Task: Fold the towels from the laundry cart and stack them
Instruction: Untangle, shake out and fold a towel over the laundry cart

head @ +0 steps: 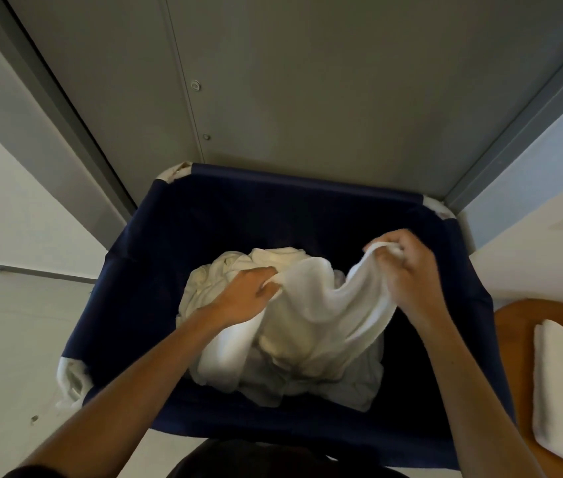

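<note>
noted left hand [247,293] clenched on one bunched edge of a white towel [321,305], right hand [407,270] clutching the opposite edge, raised higher. found towel slung between both hands, sagging over a heap of crumpled towels [224,270] inside the navy laundry cart [307,182]. recorded one folded towel [562,391] lying on a wooden surface [514,326] just beside the cart, to the right. saw white cloth [69,381] draped at the cart's near left corner.
</note>
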The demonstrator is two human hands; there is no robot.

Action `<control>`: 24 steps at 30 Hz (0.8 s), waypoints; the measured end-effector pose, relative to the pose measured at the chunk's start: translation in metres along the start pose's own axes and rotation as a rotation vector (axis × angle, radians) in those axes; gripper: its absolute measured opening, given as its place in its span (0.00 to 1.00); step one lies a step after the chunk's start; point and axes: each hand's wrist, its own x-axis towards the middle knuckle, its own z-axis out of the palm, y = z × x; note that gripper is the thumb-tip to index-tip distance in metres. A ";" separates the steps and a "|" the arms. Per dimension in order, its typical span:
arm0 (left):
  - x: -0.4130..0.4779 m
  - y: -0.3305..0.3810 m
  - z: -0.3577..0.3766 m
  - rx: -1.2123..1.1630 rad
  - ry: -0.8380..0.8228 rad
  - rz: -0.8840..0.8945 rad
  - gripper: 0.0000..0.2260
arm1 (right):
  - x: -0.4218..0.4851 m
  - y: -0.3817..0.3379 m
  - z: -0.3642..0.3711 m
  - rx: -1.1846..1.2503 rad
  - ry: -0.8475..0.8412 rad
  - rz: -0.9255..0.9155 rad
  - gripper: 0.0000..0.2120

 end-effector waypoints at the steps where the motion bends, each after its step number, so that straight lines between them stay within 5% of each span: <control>1: 0.001 0.013 -0.002 -0.019 -0.006 0.039 0.09 | 0.000 0.000 0.007 -0.030 -0.123 -0.033 0.09; 4: 0.002 0.045 -0.004 -0.047 0.005 0.140 0.13 | 0.000 0.001 0.034 -0.201 -0.540 -0.069 0.07; 7: 0.004 0.050 -0.004 -0.141 0.016 0.124 0.10 | -0.001 0.005 0.052 -0.331 -0.683 -0.024 0.09; 10: 0.000 0.040 -0.006 -0.212 -0.005 0.113 0.09 | -0.001 0.006 0.056 -0.374 -0.620 -0.051 0.05; 18: -0.020 -0.042 0.004 0.053 -0.304 -0.116 0.07 | 0.002 0.007 0.027 -0.262 -0.339 -0.035 0.05; 24: -0.033 -0.077 -0.009 0.089 -0.188 -0.246 0.08 | 0.012 0.015 0.005 -0.274 -0.267 0.055 0.03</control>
